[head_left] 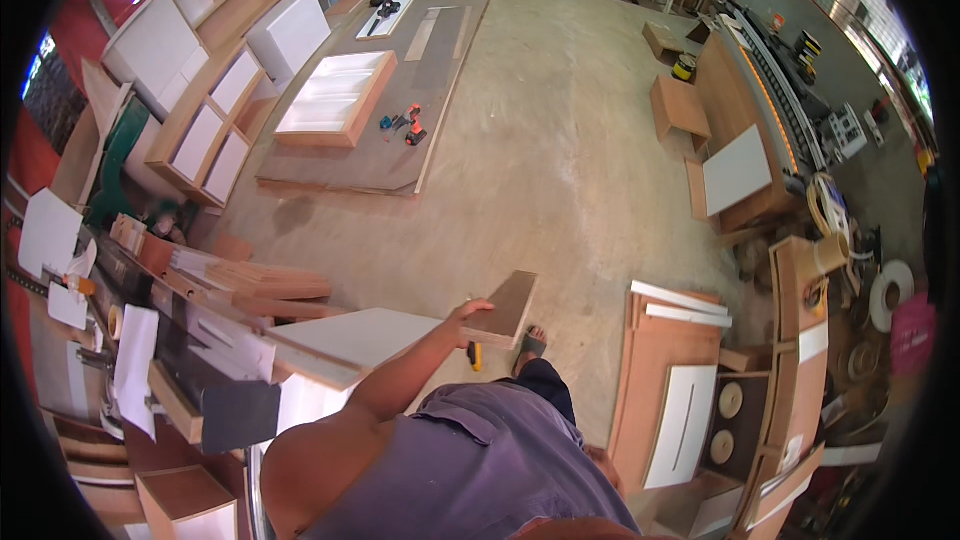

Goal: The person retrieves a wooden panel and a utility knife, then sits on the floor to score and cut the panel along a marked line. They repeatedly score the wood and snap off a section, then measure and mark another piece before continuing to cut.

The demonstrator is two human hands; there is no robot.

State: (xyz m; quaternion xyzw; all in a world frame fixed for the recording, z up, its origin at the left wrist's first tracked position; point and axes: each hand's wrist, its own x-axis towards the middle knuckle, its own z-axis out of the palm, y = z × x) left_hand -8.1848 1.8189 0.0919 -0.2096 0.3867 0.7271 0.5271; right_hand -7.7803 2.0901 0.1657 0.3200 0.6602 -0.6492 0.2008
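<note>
My left hand [474, 314] is closed around the end of a narrow brown board [508, 308] with pale edges, held out in front of my body. Just below that hand shows a yellow-and-black tool [475, 356]; I cannot make out its kind, or whether it is held or lies lower down. Beside my right hip a bit of my right hand [604, 466] appears, its fingers mostly hidden by my body. A white panel [370, 336] lies to the left of my left forearm. My sandalled foot [534, 342] is on the concrete floor just beyond the board.
On a large floor sheet [340, 167] lie a shallow white-lined box [337, 98] and cordless drills [413, 130]. Stacked wood strips [250, 280] are at left. Brown panels [640, 380] lean at right, near a shelf unit [800, 340]. An open wooden box [680, 108] stands far right.
</note>
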